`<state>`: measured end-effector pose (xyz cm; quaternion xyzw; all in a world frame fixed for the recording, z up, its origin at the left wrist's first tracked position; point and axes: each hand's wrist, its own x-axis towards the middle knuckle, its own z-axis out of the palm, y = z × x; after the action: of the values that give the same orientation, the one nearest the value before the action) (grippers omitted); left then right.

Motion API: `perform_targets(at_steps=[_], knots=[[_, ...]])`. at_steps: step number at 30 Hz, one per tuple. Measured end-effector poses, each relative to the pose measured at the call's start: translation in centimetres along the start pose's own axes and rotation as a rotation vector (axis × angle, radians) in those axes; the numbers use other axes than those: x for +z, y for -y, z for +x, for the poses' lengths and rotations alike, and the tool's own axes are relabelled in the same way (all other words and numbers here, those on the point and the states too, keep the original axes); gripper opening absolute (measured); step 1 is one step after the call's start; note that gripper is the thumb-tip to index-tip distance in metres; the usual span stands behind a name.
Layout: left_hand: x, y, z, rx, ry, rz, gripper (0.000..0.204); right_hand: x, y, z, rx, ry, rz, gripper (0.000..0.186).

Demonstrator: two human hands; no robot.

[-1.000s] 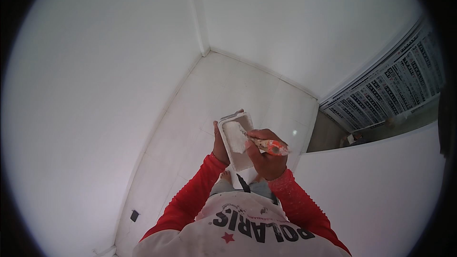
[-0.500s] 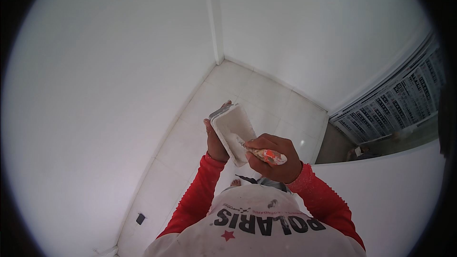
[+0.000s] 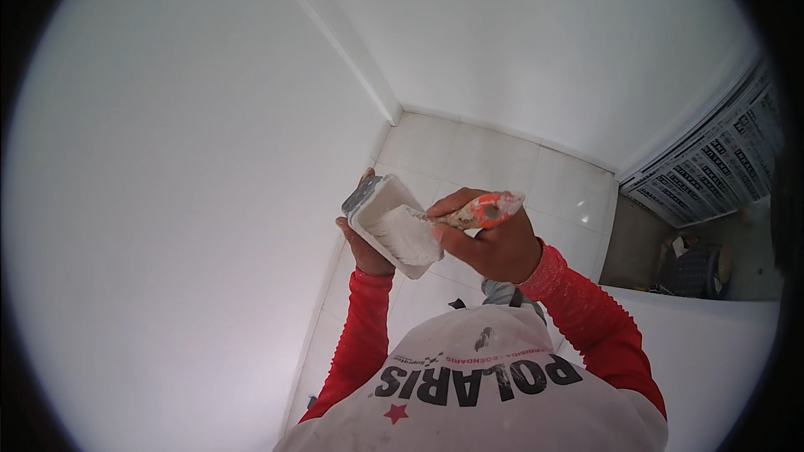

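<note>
Here the left hand (image 3: 365, 249) cups the small white paint tray (image 3: 390, 226) from below, its long axis running up-left. The right hand (image 3: 492, 244), fingers wrapped tight round the orange-handled brush (image 3: 476, 212), points the bristles leftward into the tray's paint.

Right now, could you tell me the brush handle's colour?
Orange, paint-smeared plastic brush handle, seen in the head view.

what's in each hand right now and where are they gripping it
The left hand cups a small white paint tray from underneath, at its near end. The right hand grips a paintbrush by its orange handle, bristle end inside the tray.
</note>
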<state>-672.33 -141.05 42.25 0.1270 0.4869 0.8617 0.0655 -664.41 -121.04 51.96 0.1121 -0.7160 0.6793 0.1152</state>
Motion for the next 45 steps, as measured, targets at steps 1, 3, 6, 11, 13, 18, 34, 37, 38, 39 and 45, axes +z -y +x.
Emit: perform_targets(at_steps=[1, 3, 6, 11, 13, 18, 34, 37, 38, 39, 45], knots=[[0.1, 1.3, -1.3, -0.029, 0.016, -0.079, 0.091, -0.3, -1.6, -1.7, -0.024, 0.047, 0.022, 0.016], [0.8, 3.5, -1.2, -0.06, 0.019, -0.092, 0.092, -2.4, -3.6, -1.7, -0.088, 0.122, -0.165, 0.016], [3.3, 2.7, 1.8, -0.042, -0.018, 0.104, 0.092, -4.8, -3.5, 1.2, -0.237, 0.142, -0.374, 0.016], [5.5, 4.8, 4.0, -0.009, -0.127, 0.15, 0.088, -7.3, -5.1, 2.6, -0.195, 0.137, -0.466, 0.016], [4.7, 5.9, 5.1, 0.012, -0.245, 0.069, 0.089, -8.3, -6.9, 4.2, 0.114, 0.145, -0.168, 0.016], [4.2, 9.6, 6.4, 0.031, -0.208, 0.133, 0.086, -8.0, -10.7, 6.0, 0.049, -0.02, -0.035, 0.015], [-8.5, 23.4, 15.0, -0.516, -0.607, -0.204, 0.067, -4.1, -26.7, 21.2, 0.487, 0.431, -0.396, 0.016], [-11.6, 27.6, 15.7, -0.446, -0.706, -0.195, 0.066, -3.3, -33.5, 23.0, 0.72, 0.365, -0.154, 0.018], [-13.3, 28.5, 17.0, -0.392, -0.699, -0.166, 0.064, -2.3, -36.2, 23.5, 0.733, 0.284, -0.078, 0.019], [-14.1, 30.7, 17.2, -0.345, -0.715, -0.145, 0.063, -2.3, -38.8, 23.4, 0.715, 0.291, -0.138, 0.018], [-26.3, 43.8, 13.0, -0.57, -1.036, -0.092, 0.066, 2.4, -57.1, 21.8, 0.882, 0.467, -0.193, 0.01]])
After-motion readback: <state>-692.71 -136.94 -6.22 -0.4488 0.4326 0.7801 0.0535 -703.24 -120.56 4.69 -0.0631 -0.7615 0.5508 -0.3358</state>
